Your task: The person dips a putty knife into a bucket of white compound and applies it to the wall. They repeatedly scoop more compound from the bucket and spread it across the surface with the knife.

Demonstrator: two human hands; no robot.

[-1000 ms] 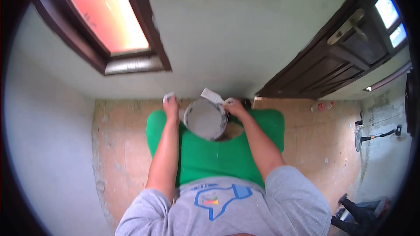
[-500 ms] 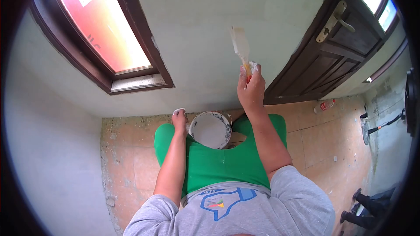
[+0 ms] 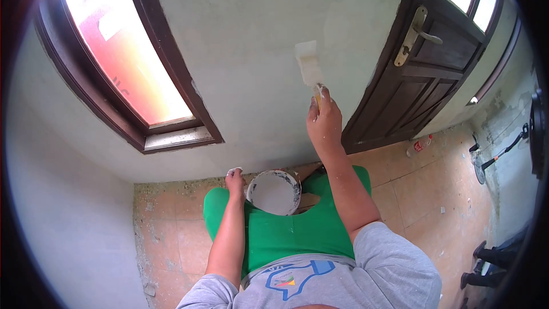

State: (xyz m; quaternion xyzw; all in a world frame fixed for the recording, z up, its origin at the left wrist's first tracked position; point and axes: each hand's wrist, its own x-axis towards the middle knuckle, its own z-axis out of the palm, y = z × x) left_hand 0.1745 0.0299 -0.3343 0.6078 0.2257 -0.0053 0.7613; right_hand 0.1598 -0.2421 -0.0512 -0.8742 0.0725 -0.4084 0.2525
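My right hand [image 3: 325, 123] grips a paintbrush [image 3: 310, 73] by its handle, the bristles pointing up against the pale wall [image 3: 246, 40]. A fresh white patch [image 3: 306, 49] shows on the wall at the bristle end. White smears cover some of my fingers. Low on the left, my left hand [image 3: 234, 182] is closed beside the bucket [image 3: 250, 195], with something white at its fingertips that I cannot make out. The bucket holds white paint [image 3: 275, 193] and stands between my knees, its rim streaked with dark marks.
A dark-framed window [image 3: 177, 83] is on the left, and a brown door [image 3: 426, 74] with a metal handle on the right. A plastic bottle [image 3: 420, 145] lies on the tiled floor [image 3: 400, 194] by the door. Another person's dark-clothed legs [image 3: 492, 263] appear at lower right.
The paintbrush has met the wall, where a white patch now shows at its bristles. The whole view has shifted slightly, with the bucket lower in it. My left hand stays beside the bucket.
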